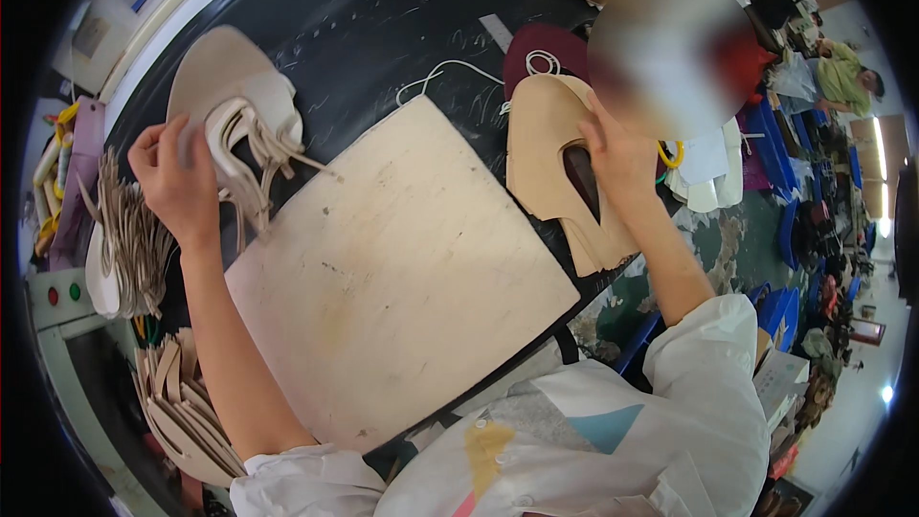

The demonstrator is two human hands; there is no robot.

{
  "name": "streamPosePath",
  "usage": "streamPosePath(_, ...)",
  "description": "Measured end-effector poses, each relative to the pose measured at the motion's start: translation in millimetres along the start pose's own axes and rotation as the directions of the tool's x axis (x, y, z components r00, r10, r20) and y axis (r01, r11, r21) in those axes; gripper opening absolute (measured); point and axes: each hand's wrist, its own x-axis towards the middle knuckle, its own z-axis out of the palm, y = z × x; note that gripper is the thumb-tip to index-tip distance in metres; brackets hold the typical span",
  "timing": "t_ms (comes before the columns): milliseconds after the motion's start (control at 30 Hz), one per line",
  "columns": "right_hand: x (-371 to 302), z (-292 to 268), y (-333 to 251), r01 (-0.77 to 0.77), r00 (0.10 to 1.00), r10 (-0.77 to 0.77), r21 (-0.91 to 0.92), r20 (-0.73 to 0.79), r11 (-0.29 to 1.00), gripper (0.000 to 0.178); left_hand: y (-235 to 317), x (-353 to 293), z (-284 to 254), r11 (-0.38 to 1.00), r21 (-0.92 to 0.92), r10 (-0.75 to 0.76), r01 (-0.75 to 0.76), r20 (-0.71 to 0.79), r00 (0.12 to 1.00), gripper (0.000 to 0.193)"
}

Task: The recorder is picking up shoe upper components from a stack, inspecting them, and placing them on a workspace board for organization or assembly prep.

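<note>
At the left, my left hand (177, 182) has its bent fingers at the near edge of a pile of beige-grey shoe upper pieces (225, 62); the thumb side is slightly blurred. Narrow strap-like ends (278, 148) hang from this pile toward the board. On the right, my right hand (622, 158) grips the right edge of a tan shoe upper piece (541, 134), which has a long cut-out opening and lies on similar pieces. Between both hands lies a worn off-white square board (402, 278) with nothing on it.
A maroon piece (541, 48) with a white cord lies behind the tan pieces on the black tabletop (364, 0). Bundles of beige strips (134, 239) and curved pieces (182, 412) stand at left. Blue bins (771, 148) and another person (842, 77) are at far right.
</note>
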Motion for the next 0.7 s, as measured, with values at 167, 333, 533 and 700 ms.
streamPosePath(167, 14.2, -16.0, 13.8, 0.010, 0.998, 0.010, 0.326, -0.060, 0.945, 0.015, 50.4, 31.0, -107.4, 0.927, -0.303, -0.312, 0.220, -0.301, 0.901, 0.021)
streamPosePath(333, 26.1, -32.1, 27.8, -0.181, 0.983, 0.175, 0.509, 0.060, 0.841, 0.016, 94.7, -37.1, -166.0, 0.499, -0.592, -0.653, 0.633, 0.223, 0.723, 0.029)
streamPosePath(533, 39.5, -24.1, 27.0, 0.087, 0.981, -0.129, 0.271, 0.142, 0.959, 0.036, 129.7, -158.6, -161.2, 0.670, -0.227, -0.483, 0.707, 0.590, 0.647, 0.029)
streamPosePath(700, 32.7, -16.6, 25.1, 0.013, 0.906, -0.204, 0.457, 0.372, 0.889, 0.037, 142.0, -174.0, -168.7, 0.758, -0.139, -0.509, 0.637, 0.485, 0.711, 0.031)
